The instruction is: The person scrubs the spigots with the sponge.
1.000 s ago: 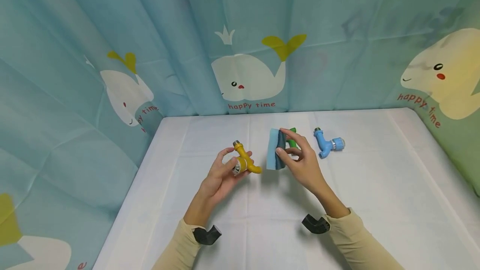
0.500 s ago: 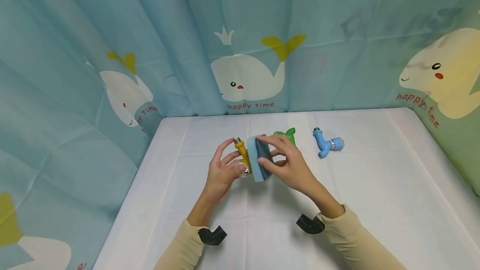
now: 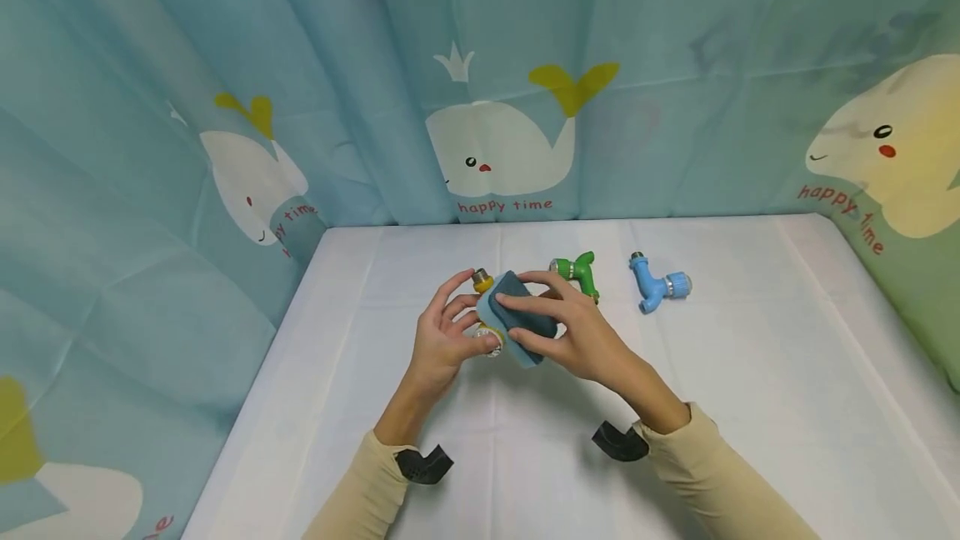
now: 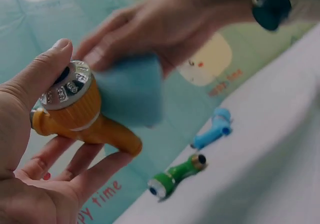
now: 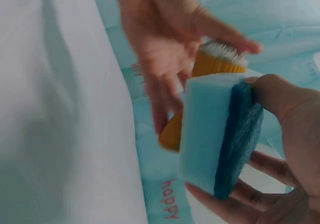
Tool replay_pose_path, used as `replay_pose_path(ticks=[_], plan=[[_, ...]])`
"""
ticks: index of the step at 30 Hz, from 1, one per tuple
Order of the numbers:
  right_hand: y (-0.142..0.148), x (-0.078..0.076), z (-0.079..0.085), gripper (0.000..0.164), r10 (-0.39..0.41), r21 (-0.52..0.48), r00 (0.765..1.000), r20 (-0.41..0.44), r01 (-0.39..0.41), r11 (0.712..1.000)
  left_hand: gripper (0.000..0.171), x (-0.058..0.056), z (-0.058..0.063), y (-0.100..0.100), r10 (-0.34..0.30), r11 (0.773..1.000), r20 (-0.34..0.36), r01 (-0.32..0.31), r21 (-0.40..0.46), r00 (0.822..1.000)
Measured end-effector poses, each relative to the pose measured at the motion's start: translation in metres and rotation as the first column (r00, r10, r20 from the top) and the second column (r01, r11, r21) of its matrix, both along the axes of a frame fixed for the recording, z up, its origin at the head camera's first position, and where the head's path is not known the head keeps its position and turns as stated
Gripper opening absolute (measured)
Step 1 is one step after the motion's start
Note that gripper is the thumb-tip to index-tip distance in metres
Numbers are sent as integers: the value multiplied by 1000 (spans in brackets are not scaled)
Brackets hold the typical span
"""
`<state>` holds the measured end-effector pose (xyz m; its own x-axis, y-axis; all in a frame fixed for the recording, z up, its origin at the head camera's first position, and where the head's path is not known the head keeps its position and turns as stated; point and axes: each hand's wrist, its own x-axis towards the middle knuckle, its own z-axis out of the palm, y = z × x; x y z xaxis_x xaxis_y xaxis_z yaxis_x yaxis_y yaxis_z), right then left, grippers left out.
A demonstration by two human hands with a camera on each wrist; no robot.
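Note:
My left hand (image 3: 442, 338) grips a yellow faucet (image 4: 80, 119) above the table, thumb on its silver-capped knob, fingers under the body. In my right hand (image 3: 581, 327) is a light-blue sponge (image 5: 205, 129) with a dark scouring layer (image 5: 240, 139), pinched between thumb and fingers. The sponge's pale side lies against the faucet and hides most of its body in the head view. Farther back on the table lie a green faucet (image 3: 581, 273) and a blue faucet (image 3: 658, 283).
A white cloth covers the table (image 3: 360, 373). Behind and to the left hangs a blue-green curtain (image 3: 360, 107) printed with whales. Each wrist carries a black camera mount (image 3: 423, 465).
My right hand has brought the sponge leftward from beside the yellow faucet onto it, and the sponge has tilted over. The left hand has turned the faucet slightly. The green faucet shows more fully.

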<state>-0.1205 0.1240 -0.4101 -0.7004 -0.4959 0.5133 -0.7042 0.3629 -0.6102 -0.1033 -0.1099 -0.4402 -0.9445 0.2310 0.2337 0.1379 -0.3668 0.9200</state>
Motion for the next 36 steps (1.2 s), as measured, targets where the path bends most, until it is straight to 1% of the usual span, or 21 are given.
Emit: replay_pose_path(ticks=[1,3,5,7,9,11,14,16,17,20,22,24,26,27,30,31,33,35,36], plan=[[1,0,1,46,2,20,1000,-14,-1,1000,102,0,0,0,-10,1000,-2,10,11,1000],[3,-1,1,45,-21,51,999,-35,23,998,103,-1,0,1,-22,1000,-5,22,22,1000],[5,-2,2,45,-42,54,998,-41,45,998,103,-1,0,0,-22,999,-1,22,35,1000],[5,-2,2,45,-37,40,999,-27,38,998,104,-1,-1,0,-7,999,-5,7,43,1000],[4,-1,3,45,-25,34,1000,5,25,999,106,0,-1,0,9,999,-10,-9,54,1000],[4,1,2,45,-30,55,999,34,28,998,106,2,0,0,27,998,-11,-26,62,1000],[5,2,-2,44,-106,128,994,21,103,986,106,3,1,1,50,996,-4,-50,72,999],[6,2,-4,44,-144,116,989,15,141,983,106,4,1,2,66,995,-4,-65,72,998],[6,3,-5,44,-148,97,989,16,146,984,106,4,2,2,71,995,-9,-70,70,997],[3,4,-8,45,-113,22,993,35,112,993,107,2,4,3,77,995,-25,-75,63,997],[2,5,-10,45,-112,23,993,44,111,994,108,1,5,3,69,995,-29,-67,75,997],[3,6,-12,45,-145,49,989,40,143,989,109,0,5,4,58,994,-25,-56,89,998],[5,5,-13,45,-169,47,984,55,167,985,107,-1,3,4,60,996,-15,-58,70,998],[5,4,-12,45,-170,29,983,62,169,985,107,-1,2,4,61,997,-16,-60,48,998],[2,5,-8,45,-133,-43,988,78,137,990,102,-2,1,6,62,998,-30,-62,-4,998],[1,5,-7,45,-120,-51,990,80,124,991,100,-2,1,6,64,998,-34,-64,-16,997],[-1,6,-7,45,-121,-25,991,62,123,992,99,-2,2,7,62,998,-50,-64,-23,997],[0,5,-9,44,-156,10,987,35,156,988,99,-1,5,7,63,998,-56,-65,-24,996],[0,5,-10,45,-174,11,984,28,174,985,99,-1,6,6,64,997,-58,-66,-29,996]])
